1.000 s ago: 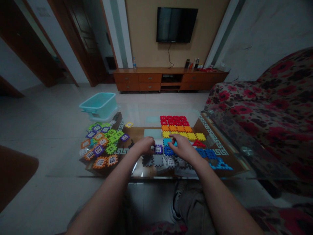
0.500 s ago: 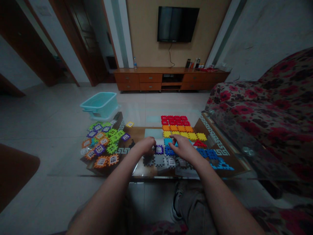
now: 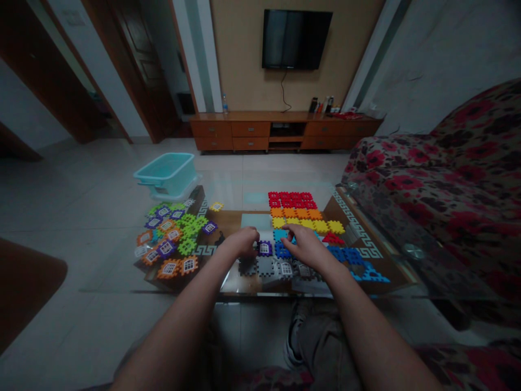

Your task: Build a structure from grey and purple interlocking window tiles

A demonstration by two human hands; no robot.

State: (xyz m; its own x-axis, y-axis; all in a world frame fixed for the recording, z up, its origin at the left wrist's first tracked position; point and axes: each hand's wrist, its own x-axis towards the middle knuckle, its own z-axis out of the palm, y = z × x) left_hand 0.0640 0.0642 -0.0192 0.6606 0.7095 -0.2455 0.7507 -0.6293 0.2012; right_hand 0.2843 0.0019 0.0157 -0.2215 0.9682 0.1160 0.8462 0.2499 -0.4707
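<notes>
My left hand (image 3: pixel 245 242) is low over the glass table (image 3: pixel 234 282), its fingers curled together at the left side of a purple window tile (image 3: pixel 265 248). Whatever its fingertips may hold is hidden. My right hand (image 3: pixel 303 242) hovers over the blue rows, with index finger and thumb apart. Below its fingers are a light blue tile (image 3: pixel 279 235) and a dark blue tile (image 3: pixel 281 250). Grey tiles (image 3: pixel 266 266) form the row nearest me. Beyond the hands run yellow tiles (image 3: pixel 306 224), orange tiles (image 3: pixel 295 213) and red tiles (image 3: pixel 291 199).
At the left, a mixed pile holds green tiles (image 3: pixel 188 227), orange window tiles (image 3: pixel 169 268) and purple ones. A turquoise bin (image 3: pixel 171 176) stands beyond it. Red triangular pieces (image 3: pixel 332 239) and more blue pieces (image 3: pixel 370 273) lie right of my right hand. A flowered sofa (image 3: pixel 402 174) borders the right.
</notes>
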